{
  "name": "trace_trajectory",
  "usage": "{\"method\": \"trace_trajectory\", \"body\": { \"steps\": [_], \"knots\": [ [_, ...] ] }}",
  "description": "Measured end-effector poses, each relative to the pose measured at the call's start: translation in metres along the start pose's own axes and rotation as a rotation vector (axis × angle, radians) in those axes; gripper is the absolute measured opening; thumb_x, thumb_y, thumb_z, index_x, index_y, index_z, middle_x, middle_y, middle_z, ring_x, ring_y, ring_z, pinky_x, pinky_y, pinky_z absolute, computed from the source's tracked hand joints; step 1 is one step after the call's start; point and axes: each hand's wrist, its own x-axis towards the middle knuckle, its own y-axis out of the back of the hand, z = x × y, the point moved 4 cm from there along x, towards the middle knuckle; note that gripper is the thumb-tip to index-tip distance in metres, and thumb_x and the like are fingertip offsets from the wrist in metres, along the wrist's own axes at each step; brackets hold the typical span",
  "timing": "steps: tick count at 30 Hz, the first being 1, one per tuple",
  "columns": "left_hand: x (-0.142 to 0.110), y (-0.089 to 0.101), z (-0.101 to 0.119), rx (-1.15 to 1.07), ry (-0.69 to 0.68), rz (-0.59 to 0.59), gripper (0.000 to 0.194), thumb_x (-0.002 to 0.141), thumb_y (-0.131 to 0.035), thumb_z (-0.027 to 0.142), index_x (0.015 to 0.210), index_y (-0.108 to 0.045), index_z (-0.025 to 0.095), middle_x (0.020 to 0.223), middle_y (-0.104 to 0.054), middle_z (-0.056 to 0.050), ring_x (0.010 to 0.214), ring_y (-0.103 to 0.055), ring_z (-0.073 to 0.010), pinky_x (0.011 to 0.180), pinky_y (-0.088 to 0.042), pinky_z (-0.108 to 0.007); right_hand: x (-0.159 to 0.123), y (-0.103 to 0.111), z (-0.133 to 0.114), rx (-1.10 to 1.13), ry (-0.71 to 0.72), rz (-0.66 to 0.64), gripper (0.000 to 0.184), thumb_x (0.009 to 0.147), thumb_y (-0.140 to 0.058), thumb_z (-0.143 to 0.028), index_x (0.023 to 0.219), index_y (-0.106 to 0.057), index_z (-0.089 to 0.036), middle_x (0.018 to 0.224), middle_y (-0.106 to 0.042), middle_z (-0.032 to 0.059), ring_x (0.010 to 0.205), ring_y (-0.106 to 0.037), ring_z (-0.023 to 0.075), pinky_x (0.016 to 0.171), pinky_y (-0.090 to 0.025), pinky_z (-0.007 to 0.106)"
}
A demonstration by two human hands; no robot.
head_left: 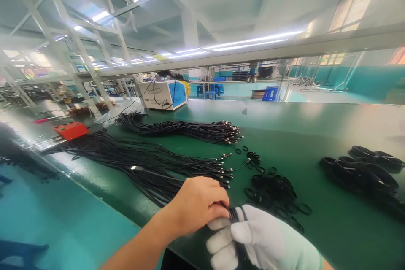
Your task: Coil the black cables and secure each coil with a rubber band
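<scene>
Cable coil (234,216) in right hand (264,234)

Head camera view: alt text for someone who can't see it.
A white-gloved right hand holds a coiled black cable, the bare left hand against it, over a green table. Black cable bundles lie beyond; small black rings and more coils lie to the right.

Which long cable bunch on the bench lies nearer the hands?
The loosely spread bunch beside the bare left hand; the tighter bunch lies farther back.
</scene>
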Motion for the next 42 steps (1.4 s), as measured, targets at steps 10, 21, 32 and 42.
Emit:
{"method": "trace_trajectory", "body": {
  "steps": [10, 21, 32, 42],
  "knots": [
    [-0.014, -0.046, -0.036, -0.291, 0.364, 0.079, 0.025, 0.087, -0.039, 0.021, 0.077, -0.063, 0.018, 0.071, -0.062, 0.002, 0.068, -0.054, -0.0133, 0.06, -0.038, -0.022, 0.008, 0.012, -0.021, 0.193, 0.379, 0.157, 0.037, 0.075, -0.069, -0.025, 0.105, -0.054, -0.01, 0.078, -0.047, 0.0032, 0.074, -0.049, 0.0158, 0.073, -0.037, 0.034],
    [-0.016, -0.07, 0.004, 0.426, 0.405, 0.102, 0.019, 0.085, -0.043, 0.015, 0.08, -0.06, 0.022, 0.073, -0.065, -0.001, 0.061, -0.059, -0.018, 0.052, -0.028, -0.027, -0.006, 0.039, -0.045, 0.04, 0.52, 0.458, 0.036, 0.076, -0.068, -0.031, 0.108, -0.06, -0.016, 0.108, -0.059, 0.0107, 0.098, -0.055, 0.0233, 0.096, -0.034, 0.047],
    [0.002, -0.008, 0.016, 0.549, -0.374, 0.083, 0.018, 0.084, -0.054, 0.028, 0.068, -0.054, 0.019, 0.064, -0.057, 0.0, 0.067, -0.045, -0.0155, 0.075, -0.034, -0.034, 0.006, 0.018, -0.018, -0.243, 0.299, 0.284, 0.025, 0.076, -0.066, -0.033, 0.087, -0.064, -0.011, 0.083, -0.06, 0.0104, 0.081, -0.054, 0.0209, 0.078, -0.039, 0.037],
    [0.02, -0.004, -0.004, 0.256, -0.341, -0.016, 0.006, 0.078, -0.065, 0.028, 0.076, -0.065, 0.023, 0.09, -0.065, 0.001, 0.095, -0.052, -0.0161, 0.102, -0.023, -0.036, 0.013, 0.02, 0.003, 0.001, 0.136, 0.145, 0.026, 0.073, -0.067, -0.022, 0.092, -0.058, -0.006, 0.074, -0.05, 0.0053, 0.066, -0.052, 0.0148, 0.071, -0.04, 0.035]
  ]
}}
